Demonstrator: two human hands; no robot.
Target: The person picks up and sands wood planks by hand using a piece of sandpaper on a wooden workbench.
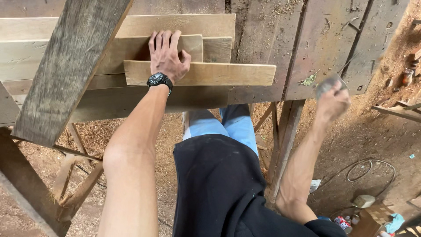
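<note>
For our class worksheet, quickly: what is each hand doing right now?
Left hand: open, fingers spread, pressing flat on the top wooden board.
Right hand: closed around a small greyish piece, too blurred to identify.

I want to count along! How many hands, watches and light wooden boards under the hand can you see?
Hands: 2, the left hand and the right hand
Wristwatches: 1, a black watch
Light boards in the stack: 3, with the top board in front
Total: 6
</note>
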